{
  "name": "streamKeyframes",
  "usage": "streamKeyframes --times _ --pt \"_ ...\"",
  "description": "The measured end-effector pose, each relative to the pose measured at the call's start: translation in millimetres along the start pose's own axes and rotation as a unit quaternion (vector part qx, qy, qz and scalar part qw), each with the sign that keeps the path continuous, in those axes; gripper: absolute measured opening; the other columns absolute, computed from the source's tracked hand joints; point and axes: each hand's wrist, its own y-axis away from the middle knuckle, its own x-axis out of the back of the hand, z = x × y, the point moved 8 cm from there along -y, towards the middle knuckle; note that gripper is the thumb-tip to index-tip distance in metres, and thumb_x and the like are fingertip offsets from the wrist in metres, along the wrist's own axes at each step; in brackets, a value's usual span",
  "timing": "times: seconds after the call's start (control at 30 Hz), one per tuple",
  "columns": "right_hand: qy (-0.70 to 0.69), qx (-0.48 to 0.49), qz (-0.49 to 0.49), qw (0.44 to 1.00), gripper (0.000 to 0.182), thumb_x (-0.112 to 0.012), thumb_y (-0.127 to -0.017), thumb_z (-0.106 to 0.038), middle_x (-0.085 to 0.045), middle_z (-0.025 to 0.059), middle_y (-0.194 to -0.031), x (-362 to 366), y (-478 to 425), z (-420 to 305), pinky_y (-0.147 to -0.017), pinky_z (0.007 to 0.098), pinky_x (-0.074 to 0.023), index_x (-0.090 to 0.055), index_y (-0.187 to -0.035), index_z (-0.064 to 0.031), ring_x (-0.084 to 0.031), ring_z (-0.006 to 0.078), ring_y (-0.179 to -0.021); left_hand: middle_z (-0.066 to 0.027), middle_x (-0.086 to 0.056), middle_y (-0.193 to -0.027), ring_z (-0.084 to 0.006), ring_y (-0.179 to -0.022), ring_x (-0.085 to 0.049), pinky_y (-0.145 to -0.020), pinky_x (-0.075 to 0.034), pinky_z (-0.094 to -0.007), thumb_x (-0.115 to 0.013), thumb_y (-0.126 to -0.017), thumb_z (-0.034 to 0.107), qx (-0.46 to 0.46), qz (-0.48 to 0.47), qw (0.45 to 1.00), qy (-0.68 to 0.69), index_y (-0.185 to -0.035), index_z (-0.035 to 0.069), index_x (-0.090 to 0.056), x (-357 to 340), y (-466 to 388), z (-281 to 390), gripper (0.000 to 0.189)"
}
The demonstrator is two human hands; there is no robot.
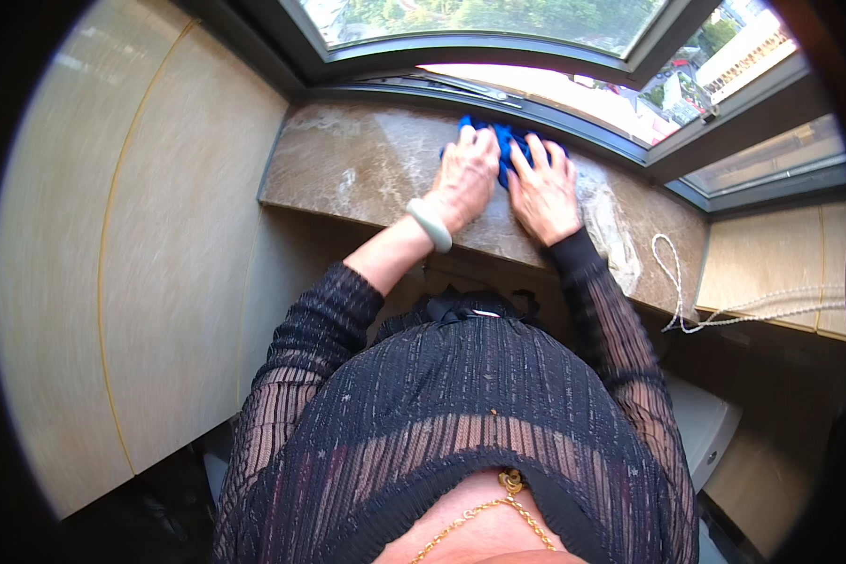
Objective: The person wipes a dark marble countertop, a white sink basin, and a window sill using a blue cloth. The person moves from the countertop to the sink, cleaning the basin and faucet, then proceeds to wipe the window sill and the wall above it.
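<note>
A bunched blue cloth [505,144] lies on the brown marble windowsill [345,166], close to the dark window frame. My left hand [467,176], with a pale bangle [430,225] at the wrist, grips the cloth's left part. On its right part presses my right hand [544,187], fingers spread and bent over the fabric. Both palms face down, and they hide some of the cloth. Just right of my right hand, a whitish crumpled patch [610,233], perhaps thin plastic or a wet smear, lies on the stone.
Beyond the sill a window sash [479,49] is swung outward on a metal stay arm [465,86]. A white twisted cord [670,264] loops over the sill's right end and runs off right. Beige tiled wall [183,211] rises at left. A white fixture [705,423] stands low at right.
</note>
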Motion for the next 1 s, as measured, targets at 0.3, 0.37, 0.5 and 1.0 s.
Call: streamKeyframes --times 0.3,0.37,0.5,1.0 --pt "-0.014 -0.034 0.030 0.999 0.044 -0.066 -0.079 -0.022 -0.052 0.0075 -0.125 16 52 67 -0.098 0.0455 -0.0367 -0.058 -0.121 -0.0125 -0.046 0.0281 -0.115 -0.0192 -0.055 -0.104 -0.0314 -0.099 -0.051 -0.084 -0.049 -0.0380 -0.058 -0.073 0.006 -0.098 0.035 0.994 0.032 -0.118 -0.013 -0.050 -22 -12 83 0.049" --pt "0.002 -0.058 0.032 0.998 0.044 -0.065 -0.080 -0.022 -0.052 0.0086 -0.128 24 68 98 -0.101 0.0459 -0.0357 -0.057 -0.122 -0.0121 -0.045 0.0290 -0.119 -0.0200 -0.054 -0.106 -0.0310 -0.099 -0.050 -0.086 -0.047 -0.0366 -0.058 -0.074 0.008 -0.140 0.068 0.988 -0.006 -0.119 -0.014 -0.050 -28 -23 116 0.051" --pt "0.034 -0.106 0.051 0.992 0.044 -0.062 -0.084 -0.022 -0.049 0.0116 -0.131 33 86 140 -0.105 0.0472 -0.0330 -0.054 -0.125 -0.0084 -0.043 0.0305 -0.124 -0.0184 -0.054 -0.108 -0.0291 -0.099 -0.049 -0.081 -0.048 -0.0318 -0.060 -0.074 0.009 -0.154 0.000 0.988 0.023 -0.113 -0.011 -0.055 -39 -61 157 0.045" --pt "0.165 -0.224 0.011 0.961 0.055 -0.054 -0.087 -0.025 -0.041 0.0204 -0.142 44 148 252 -0.102 0.0511 -0.0324 -0.044 -0.137 -0.0055 -0.039 0.0339 -0.131 -0.0143 -0.055 -0.104 -0.0248 -0.100 -0.050 -0.078 -0.047 -0.0325 -0.057 -0.076 0.012 -0.244 0.031 0.969 0.035 -0.117 -0.011 -0.053 -60 -88 257 0.046"
